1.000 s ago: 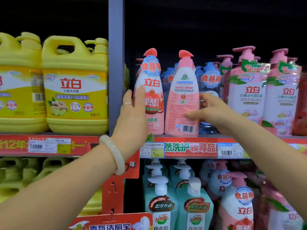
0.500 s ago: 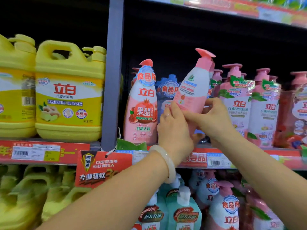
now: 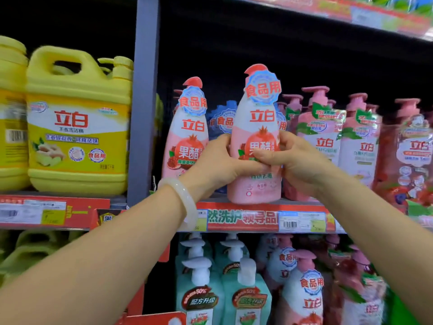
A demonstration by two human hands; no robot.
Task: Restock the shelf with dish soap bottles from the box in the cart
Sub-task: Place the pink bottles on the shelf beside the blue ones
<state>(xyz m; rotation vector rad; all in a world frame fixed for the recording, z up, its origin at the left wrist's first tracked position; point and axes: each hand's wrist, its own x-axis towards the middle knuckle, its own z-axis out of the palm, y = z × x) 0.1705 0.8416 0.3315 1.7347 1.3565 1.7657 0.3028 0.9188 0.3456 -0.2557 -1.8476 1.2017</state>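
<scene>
A pink dish soap bottle [image 3: 259,118] with a red cap and pomegranate label stands upright at the front edge of the middle shelf [image 3: 243,218], label facing me. My left hand [image 3: 218,163] grips its left side and my right hand [image 3: 293,158] grips its right side, fingers curled across the label. A matching pink bottle [image 3: 187,134] stands just to its left on the same shelf. Blue-tagged bottles [image 3: 222,120] sit behind, partly hidden. No box or cart is in view.
Yellow jugs [image 3: 77,123] fill the left bay beyond a grey upright post [image 3: 143,102]. Pink pump bottles [image 3: 321,137] crowd the shelf on the right. Teal pump bottles [image 3: 201,277] and more pink bottles stand on the shelf below.
The pink bottle was lifted and tilted with its back label showing; now it stands upright with its front label facing me, both hands holding it.
</scene>
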